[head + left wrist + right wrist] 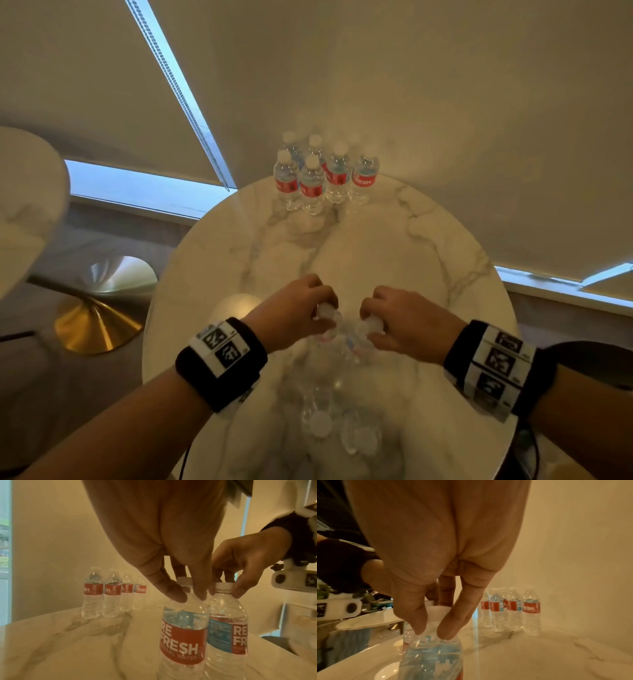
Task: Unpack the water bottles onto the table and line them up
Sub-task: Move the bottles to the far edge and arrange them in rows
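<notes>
On the round marble table [428, 246], several clear water bottles [325, 174] with red labels stand grouped at the far edge; the group [113, 593] [511, 609] also shows in both wrist views. At mid-table my left hand [308, 308] [188, 593] pinches the neck of one upright bottle [183, 628]. My right hand [387, 318] [435, 626] pinches the white cap of a second bottle [228, 628] [431, 660] right beside it. More bottles in clear wrap [329, 421] lie near the table's front edge. The held bottles' bases are hidden.
A second marble table [27, 205] with a gold cone base [96, 325] stands to the left. Beige roller blinds [411, 85] hang right behind the far edge of my table. A dark object [589, 363] sits at the right edge.
</notes>
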`<state>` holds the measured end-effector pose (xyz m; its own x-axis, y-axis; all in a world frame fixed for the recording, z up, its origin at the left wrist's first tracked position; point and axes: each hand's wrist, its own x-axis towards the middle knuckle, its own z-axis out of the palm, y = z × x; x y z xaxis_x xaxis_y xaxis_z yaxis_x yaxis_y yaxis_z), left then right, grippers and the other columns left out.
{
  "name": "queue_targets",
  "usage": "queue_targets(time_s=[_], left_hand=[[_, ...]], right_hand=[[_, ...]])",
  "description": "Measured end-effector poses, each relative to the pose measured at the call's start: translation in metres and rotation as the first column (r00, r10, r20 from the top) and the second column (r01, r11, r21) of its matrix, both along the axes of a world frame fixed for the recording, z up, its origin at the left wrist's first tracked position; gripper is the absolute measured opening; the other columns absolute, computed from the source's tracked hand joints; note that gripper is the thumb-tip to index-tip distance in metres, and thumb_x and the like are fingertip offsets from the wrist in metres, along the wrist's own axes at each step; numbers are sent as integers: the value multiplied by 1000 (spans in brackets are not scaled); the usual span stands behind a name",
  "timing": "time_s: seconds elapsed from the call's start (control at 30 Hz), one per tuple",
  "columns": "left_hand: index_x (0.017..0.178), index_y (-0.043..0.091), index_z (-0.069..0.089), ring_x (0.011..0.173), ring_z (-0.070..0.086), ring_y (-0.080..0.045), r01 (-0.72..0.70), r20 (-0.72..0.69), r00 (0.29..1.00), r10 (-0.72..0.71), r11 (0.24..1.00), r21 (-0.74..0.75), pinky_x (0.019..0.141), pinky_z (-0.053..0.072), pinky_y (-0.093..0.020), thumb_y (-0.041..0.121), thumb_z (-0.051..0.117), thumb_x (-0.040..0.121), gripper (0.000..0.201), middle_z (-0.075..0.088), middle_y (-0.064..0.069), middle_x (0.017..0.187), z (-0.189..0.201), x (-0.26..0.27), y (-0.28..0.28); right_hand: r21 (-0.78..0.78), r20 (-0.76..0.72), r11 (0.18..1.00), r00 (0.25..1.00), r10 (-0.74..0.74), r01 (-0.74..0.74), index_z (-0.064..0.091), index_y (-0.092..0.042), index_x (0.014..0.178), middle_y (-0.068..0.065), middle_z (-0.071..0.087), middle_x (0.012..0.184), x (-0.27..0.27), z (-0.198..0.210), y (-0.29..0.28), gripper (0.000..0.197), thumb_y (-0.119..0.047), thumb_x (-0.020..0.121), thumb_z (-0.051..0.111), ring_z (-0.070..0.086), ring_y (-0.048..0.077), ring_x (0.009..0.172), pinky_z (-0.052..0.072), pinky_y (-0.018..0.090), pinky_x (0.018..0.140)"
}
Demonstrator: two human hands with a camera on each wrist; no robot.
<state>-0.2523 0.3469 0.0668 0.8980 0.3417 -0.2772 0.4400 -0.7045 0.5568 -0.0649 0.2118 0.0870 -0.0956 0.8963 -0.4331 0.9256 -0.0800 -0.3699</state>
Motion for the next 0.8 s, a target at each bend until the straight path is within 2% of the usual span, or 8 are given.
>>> queue_targets(time_s=[0.13,0.23,0.33,0.4,0.5,0.6,0.8], left_hand=[[116,16,68,87,54,-20,-68,25,997,66,996,60,83,46,-31,31,74,85,35,58,-8,109,1,49,57],[118,15,66,93,53,-19,-100,35,995,96,989,113,82,39,-26,32,72,87,35,58,-8,113,2,93,99],[116,13,67,99,55,-21,-114,54,993,107,982,152,84,40,-27,30,69,89,32,59,-6,115,4,130,132],[112,10,68,100,56,-22,-113,57,993,105,979,172,83,38,-26,27,69,89,29,61,-9,114,4,149,149],[109,9,70,100,60,-29,-137,45,990,131,969,203,82,43,-32,28,70,87,29,65,-14,109,0,167,168],[106,11,70,98,62,-29,-174,60,984,165,963,206,83,47,-35,31,72,85,29,65,-12,108,-6,175,180],[107,9,68,90,57,-26,-253,114,966,233,943,217,75,34,-28,31,69,86,30,54,-8,97,-14,185,184]], right_hand=[[60,84,996,994,-76,71,61,-22,113,4,56,103,47,-1,62,34,-39,84,64,59,27,89,40,30,71],[111,127,985,982,-142,128,65,-21,109,1,52,94,82,-1,115,31,-34,81,68,57,26,88,34,28,71],[170,159,973,971,-181,154,68,-19,103,-2,49,88,108,2,161,25,-27,80,70,51,21,80,35,29,71],[183,176,969,965,-195,163,68,-17,102,0,51,87,121,2,184,23,-26,81,68,53,22,79,36,30,69],[200,186,965,961,-206,168,69,-17,109,3,50,87,135,-2,207,29,-26,82,68,48,22,77,35,30,68],[205,175,963,962,-211,174,69,-17,110,3,52,88,141,-4,219,29,-26,82,68,49,22,77,38,32,68],[213,170,965,967,-189,151,68,-17,111,3,51,91,150,-8,224,29,-25,83,68,46,20,79,40,33,70]])
